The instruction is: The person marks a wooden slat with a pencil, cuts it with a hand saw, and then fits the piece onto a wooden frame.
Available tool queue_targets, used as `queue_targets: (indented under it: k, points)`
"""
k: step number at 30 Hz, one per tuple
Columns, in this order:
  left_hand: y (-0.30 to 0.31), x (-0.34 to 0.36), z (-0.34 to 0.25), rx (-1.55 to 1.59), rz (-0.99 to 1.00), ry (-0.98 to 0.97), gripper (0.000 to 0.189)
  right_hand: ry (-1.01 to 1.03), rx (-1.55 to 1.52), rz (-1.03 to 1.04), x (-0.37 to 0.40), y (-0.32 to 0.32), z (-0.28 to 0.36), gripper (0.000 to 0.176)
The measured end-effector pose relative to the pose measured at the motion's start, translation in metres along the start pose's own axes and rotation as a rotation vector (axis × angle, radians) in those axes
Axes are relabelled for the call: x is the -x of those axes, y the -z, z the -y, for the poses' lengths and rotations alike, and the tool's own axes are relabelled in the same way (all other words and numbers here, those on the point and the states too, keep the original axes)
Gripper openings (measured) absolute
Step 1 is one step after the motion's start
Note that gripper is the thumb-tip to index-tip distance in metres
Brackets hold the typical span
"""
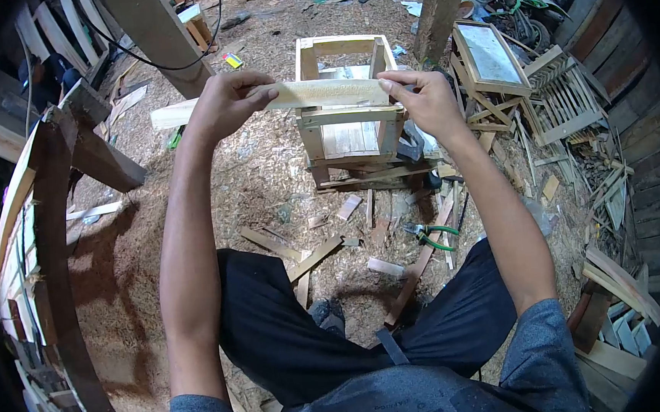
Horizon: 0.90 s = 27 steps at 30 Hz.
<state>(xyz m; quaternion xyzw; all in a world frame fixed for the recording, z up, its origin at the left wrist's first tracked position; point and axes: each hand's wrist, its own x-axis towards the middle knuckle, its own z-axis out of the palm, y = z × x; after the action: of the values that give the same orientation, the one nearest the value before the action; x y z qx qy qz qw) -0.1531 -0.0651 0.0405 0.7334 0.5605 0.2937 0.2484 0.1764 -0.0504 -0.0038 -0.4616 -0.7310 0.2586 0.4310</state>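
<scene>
A pale wooden slat (pixel 326 93) is held crosswise in front of me. My left hand (pixel 233 108) is closed around it left of its middle, and the slat's free end sticks out beyond that hand. At the other end, my right hand (pixel 424 101) pinches the slat between thumb and fingers. Just behind and below stands a box-shaped wooden frame (pixel 351 118) with open sides. In this view the slat overlaps its upper part, near the front top rail.
Pliers with green handles (pixel 433 237) lie on the sawdust floor (pixel 256 196) among wood offcuts (pixel 314 258). A wooden post (pixel 445 14) rises behind the frame. Slatted wooden pieces (pixel 567 101) and a framed panel (pixel 492 55) lean at right. A workbench (pixel 58 263) stands at left.
</scene>
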Motion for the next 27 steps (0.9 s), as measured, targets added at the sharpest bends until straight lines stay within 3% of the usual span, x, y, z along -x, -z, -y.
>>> queue_targets:
  k: [4,11,16,27]
  points:
    - [-0.001,-0.004,0.004,-0.053,0.031,-0.073,0.032,-0.018,-0.042,-0.028,-0.003,0.001,-0.004,0.027]
    - [-0.003,-0.009,0.010,-0.027,0.066,-0.041,0.037,-0.001,-0.015,-0.064,-0.004,-0.005,-0.004,0.027]
    - [-0.008,-0.016,0.012,-0.045,-0.014,-0.157,0.036,-0.008,-0.047,-0.111,-0.006,-0.005,-0.004,0.023]
    - [-0.005,-0.015,0.012,0.052,-0.025,-0.067,0.032,-0.015,-0.073,-0.112,-0.005,-0.007,0.000,0.022]
